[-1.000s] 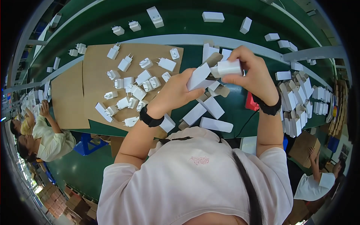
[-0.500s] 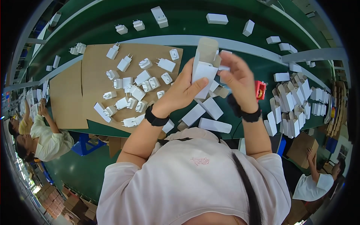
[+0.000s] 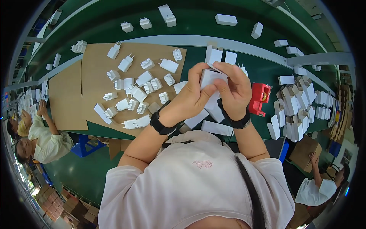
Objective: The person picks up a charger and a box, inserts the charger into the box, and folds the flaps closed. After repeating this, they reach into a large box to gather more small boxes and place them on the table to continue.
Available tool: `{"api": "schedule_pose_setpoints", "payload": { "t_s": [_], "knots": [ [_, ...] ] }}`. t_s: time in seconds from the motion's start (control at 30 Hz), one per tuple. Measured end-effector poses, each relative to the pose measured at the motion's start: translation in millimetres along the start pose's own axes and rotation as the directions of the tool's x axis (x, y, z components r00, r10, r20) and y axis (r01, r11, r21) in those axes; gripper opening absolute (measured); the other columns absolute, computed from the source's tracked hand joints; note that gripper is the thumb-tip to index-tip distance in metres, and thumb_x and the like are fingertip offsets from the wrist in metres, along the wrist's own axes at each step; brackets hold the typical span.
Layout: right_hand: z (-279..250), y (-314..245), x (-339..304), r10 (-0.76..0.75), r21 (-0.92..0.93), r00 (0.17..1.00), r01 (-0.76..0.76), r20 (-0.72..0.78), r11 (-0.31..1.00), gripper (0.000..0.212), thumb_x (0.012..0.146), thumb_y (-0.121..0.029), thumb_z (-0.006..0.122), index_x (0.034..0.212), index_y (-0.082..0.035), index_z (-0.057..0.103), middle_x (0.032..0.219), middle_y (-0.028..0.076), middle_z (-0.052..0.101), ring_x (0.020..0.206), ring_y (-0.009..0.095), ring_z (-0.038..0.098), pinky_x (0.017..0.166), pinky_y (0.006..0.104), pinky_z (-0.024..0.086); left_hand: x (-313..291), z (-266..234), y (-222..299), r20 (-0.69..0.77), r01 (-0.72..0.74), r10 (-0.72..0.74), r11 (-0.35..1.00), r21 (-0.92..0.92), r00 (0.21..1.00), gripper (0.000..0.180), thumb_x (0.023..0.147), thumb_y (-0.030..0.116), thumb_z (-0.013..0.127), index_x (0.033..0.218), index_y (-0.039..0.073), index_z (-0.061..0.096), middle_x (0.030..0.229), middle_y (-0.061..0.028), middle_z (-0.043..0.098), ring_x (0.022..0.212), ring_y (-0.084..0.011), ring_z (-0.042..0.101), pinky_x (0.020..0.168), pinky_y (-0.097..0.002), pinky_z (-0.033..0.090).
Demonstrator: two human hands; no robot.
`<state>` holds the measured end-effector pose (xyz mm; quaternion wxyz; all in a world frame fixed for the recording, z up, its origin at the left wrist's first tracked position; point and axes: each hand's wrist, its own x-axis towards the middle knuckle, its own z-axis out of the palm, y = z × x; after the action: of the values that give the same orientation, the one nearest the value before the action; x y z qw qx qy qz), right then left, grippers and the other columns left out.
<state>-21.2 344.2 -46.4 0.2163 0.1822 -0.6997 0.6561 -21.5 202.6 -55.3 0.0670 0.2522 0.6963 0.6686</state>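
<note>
Nearest to the camera is the person's pale pink shirt (image 3: pixel 198 179), soft cloth with a small pink mark on the chest. Above it both forearms rise to the middle of the picture, each with a black band at the wrist.

The left hand (image 3: pixel 188 100) and the right hand (image 3: pixel 233 91) meet around one small white box (image 3: pixel 210 79). It is smooth matte cardboard with straight edges. The left hand grasps it from the left side, with the thumb on the front face. The right hand grasps it from the right, its fingers curled over the top edge. The box is lifted above the table, between the two hands.

Under the hands lie more flat white cartons (image 3: pixel 217 128) on the dark green table (image 3: pixel 263 70). Just right of the right hand stands a red plastic tape dispenser (image 3: pixel 259 98). Further right is a dense pile of unfolded white boxes (image 3: pixel 297 108).

To the left, a brown cardboard sheet (image 3: pixel 68 99) with a dull surface carries many white plastic chargers (image 3: pixel 131 91), blocky with short metal pins.

At the far side, a green conveyor belt (image 3: pixel 190 19) bears a few separate white boxes.
</note>
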Motion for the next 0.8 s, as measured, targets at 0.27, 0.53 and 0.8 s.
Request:
{"api": "schedule_pose_setpoints", "payload": {
  "t_s": [0.27,0.53,0.8],
  "knots": [
    [-28.1,-21.3,31.0,0.599,-0.043,0.754,-0.612,0.272,0.79,0.024,0.08,-0.003,0.059,0.103,-0.002,0.065,0.09,0.008,0.066,0.077,0.009,0.059,0.071,0.0206,0.045,-8.7,-15.9,2.5,0.095,0.053,-0.065,0.991,0.124,0.993,0.054,0.091,0.019,0.048,0.129,0.006,0.012,0.104,-0.0186,0.05,0.092,-0.0235,0.051,0.081,-0.0321,0.04],
    [-26.1,-10.5,19.9,0.483,0.031,0.823,-0.514,0.299,0.857,0.025,0.082,-0.006,0.058,0.107,-0.002,0.062,0.103,0.013,0.063,0.092,0.015,0.059,0.079,0.0238,0.045,-2.1,-14.7,7.8,0.063,0.083,-0.096,0.979,0.185,0.993,0.054,0.09,0.019,0.051,0.127,0.006,0.014,0.1,-0.0191,0.052,0.087,-0.0239,0.053,0.079,-0.0323,0.042],
    [-22.7,28.2,50.7,0.626,-0.121,0.694,-0.63,0.355,0.767,0.034,0.079,-0.009,0.063,0.113,-0.006,0.059,0.082,0.001,0.061,0.066,0.008,0.055,0.062,0.0216,0.046,-5.7,-19.6,-20.4,-0.136,0.404,-0.406,0.914,-0.041,0.904,0.067,0.085,0.028,0.058,0.128,0.001,0.015,0.098,-0.0219,0.053,0.082,-0.0303,0.058,0.072,-0.034,0.046]
  ]
}}
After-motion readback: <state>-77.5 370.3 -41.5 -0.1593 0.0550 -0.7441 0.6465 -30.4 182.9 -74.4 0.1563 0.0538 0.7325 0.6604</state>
